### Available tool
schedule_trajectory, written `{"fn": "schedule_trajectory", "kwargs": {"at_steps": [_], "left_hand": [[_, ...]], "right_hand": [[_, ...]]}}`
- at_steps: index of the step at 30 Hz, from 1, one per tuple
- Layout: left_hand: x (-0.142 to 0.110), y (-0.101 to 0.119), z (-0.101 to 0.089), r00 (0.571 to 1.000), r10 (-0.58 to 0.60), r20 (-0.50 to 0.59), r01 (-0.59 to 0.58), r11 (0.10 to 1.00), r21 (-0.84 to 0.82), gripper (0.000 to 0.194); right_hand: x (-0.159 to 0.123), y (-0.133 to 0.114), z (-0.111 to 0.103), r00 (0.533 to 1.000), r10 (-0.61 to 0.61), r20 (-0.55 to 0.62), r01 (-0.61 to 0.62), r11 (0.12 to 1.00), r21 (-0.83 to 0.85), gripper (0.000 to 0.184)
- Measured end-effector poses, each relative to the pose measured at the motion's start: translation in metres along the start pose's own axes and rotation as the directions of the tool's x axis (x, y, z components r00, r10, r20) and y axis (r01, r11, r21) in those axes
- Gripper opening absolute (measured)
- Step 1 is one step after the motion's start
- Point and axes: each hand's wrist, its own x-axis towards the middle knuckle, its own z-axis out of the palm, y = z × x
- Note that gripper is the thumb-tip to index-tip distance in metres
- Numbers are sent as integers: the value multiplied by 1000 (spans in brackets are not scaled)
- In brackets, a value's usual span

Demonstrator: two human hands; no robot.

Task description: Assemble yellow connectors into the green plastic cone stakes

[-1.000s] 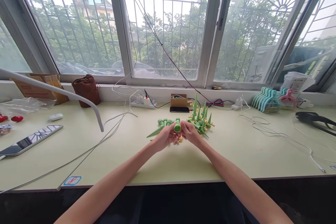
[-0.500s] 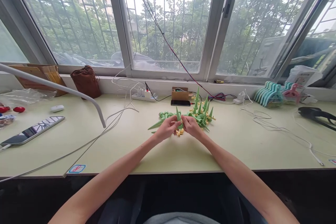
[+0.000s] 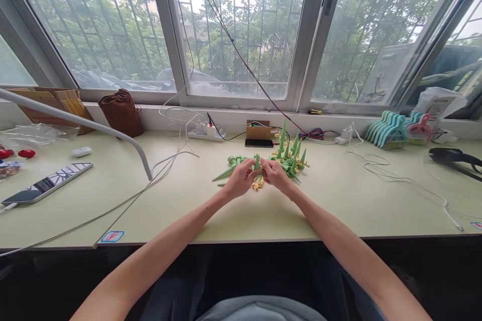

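Both of my hands meet over the middle of the desk, fingers bent inward. Between them is a small green cone-shaped piece [image 3: 257, 162], partly covered by the fingers. My left hand [image 3: 242, 178] is closed around its left side, and my right hand [image 3: 274, 174] pinches at its right. Just below the fingertips lie several small yellow pieces [image 3: 256, 186]. Behind my right hand stands a cluster of green spikes [image 3: 283, 144] with yellow connectors. Left of my left hand, more green pieces [image 3: 223, 174] lie on the desk, one a long pointed spike.
A black phone [image 3: 259, 143] lies before a small cardboard box [image 3: 257, 133]. A power strip [image 3: 206, 133] and white cables sit by the window ledge. A grey curved arm [image 3: 128, 140] juts in at left, near a tablet [image 3: 47, 184]. Small hangers [image 3: 387, 130] stand at right.
The green cone between my hands now shows a blunter top and sits slightly differently in the fingers. The whole view has shifted a little; the surrounding pieces stay in place.
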Motion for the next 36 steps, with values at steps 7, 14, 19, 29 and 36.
{"fn": "schedule_trajectory", "kwargs": {"at_steps": [7, 14, 19, 29, 36], "left_hand": [[3, 5, -2, 978, -174, -117, 154, 974, -164, 44], [5, 15, -3, 902, -398, 165, 421, 733, -535, 45], [3, 14, -5, 905, -370, 211, 423, 723, -546, 48], [-2, 5, -4, 988, -150, 26, 152, 976, -153, 37], [-7, 9, -3, 998, 55, 11, -56, 995, 78, 22]], "right_hand": [[2, 1, -4, 992, -83, -93, 79, 996, -44, 51], [-3, -3, -5, 985, -171, -38, 158, 960, -229, 48], [-5, -3, -3, 987, -158, -1, 154, 962, -225, 46], [-5, -2, 2, 996, 44, 77, -50, 996, 77, 54], [-8, -13, -3, 973, 155, 168, -194, 950, 245, 46]]}}
